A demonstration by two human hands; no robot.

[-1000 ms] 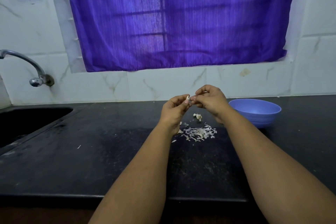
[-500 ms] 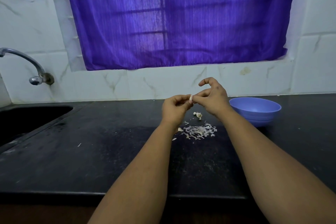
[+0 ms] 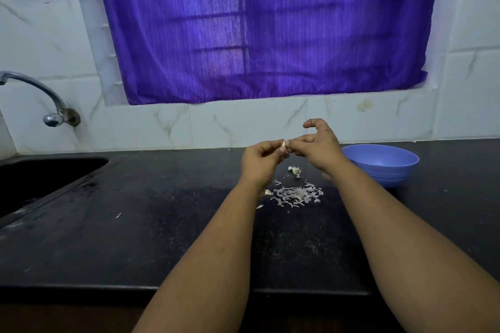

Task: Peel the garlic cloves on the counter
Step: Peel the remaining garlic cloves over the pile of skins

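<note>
Garlic clove [image 3: 283, 145] held above counter [image 3: 135, 224], pinched between left hand [image 3: 261, 161] fingertips; right hand [image 3: 316, 144] nips its skin, index finger lifted. Likely tiny, light, firm, papery, slippery; grip its ends. Peel pile [image 3: 295, 194] below, near.

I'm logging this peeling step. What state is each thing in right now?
Left hand: pinches the clove, raised over the counter.
Right hand: fingers pinch at the clove, index finger lifted.
Clove: held between both hands.
Loose garlic piece: lying on the counter.
Skins: piled on the counter.
Bowl: upright; looks empty.
Tap: no water running.
Curtain: drawn.
</note>
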